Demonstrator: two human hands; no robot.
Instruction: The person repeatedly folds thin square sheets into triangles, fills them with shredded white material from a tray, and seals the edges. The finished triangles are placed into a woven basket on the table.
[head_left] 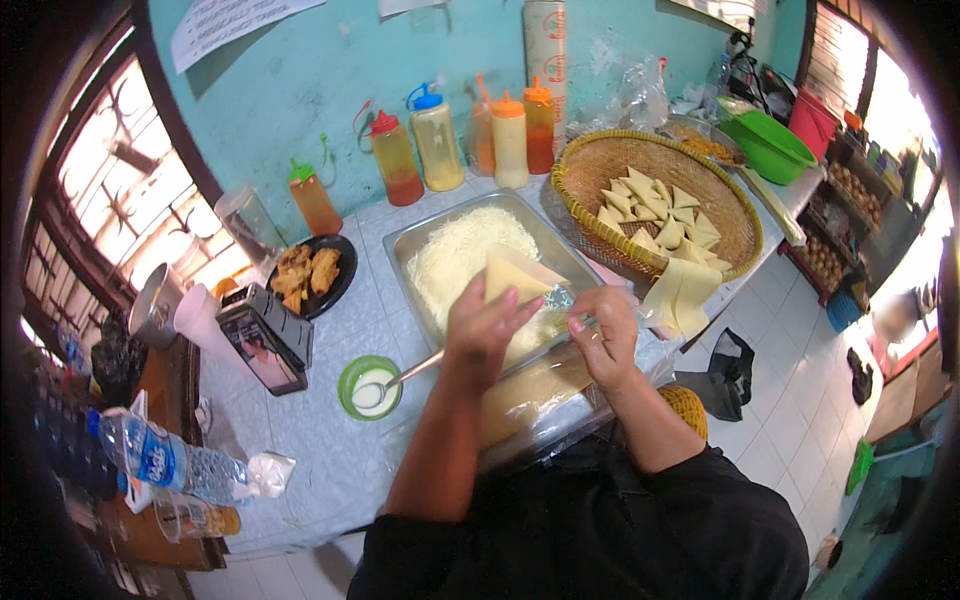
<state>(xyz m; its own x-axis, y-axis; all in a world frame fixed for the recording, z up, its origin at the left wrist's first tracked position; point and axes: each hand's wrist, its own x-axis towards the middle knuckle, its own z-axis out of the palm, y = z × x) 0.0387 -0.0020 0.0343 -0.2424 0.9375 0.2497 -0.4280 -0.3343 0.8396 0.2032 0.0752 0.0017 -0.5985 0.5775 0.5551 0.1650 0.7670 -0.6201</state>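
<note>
My left hand (482, 335) holds a pale pastry wrapper (512, 272), folded to a point, over a metal tray (402, 243). Fine white shreds (465, 245) fill the tray. Close by on the right, the fingers of my right hand (608, 335) are pinched together; what they hold, if anything, I cannot make out. A green bowl (346, 388) of white paste sits left of my left wrist, a spoon (410, 372) resting in it. Folded triangular pastries (668, 210) lie in a round woven basket (585, 165), with flat wrappers (682, 300) draped over its near rim.
Under my forearms lies a plastic-covered brown stack (530, 400). Several sauce bottles (437, 140) line the wall. At left are a black plate (345, 262) of fried food, a propped phone (262, 350) and a tilted water bottle (170, 460). A green basin (770, 145) stands far right.
</note>
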